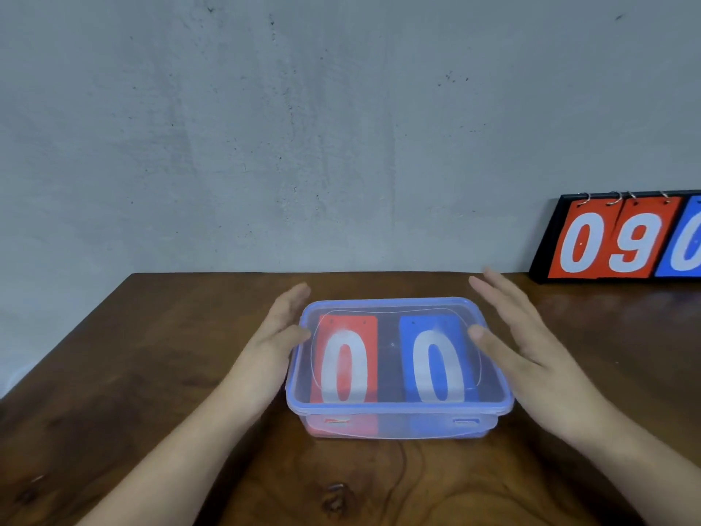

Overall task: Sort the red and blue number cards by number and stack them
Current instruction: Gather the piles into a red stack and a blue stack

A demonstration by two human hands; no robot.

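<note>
2 sets, the red cards (343,358) and blue cards (436,360), both showing 0, are shut inside a lidded box (409,427) mid-table (151,373), flanked by the left hand (278,332) and right hand (531,347), both straight-fingered and empty, so lifting the lid is judged next.

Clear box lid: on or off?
On. The lid sits over the container rim all round; red card and blue card show through it.
</note>
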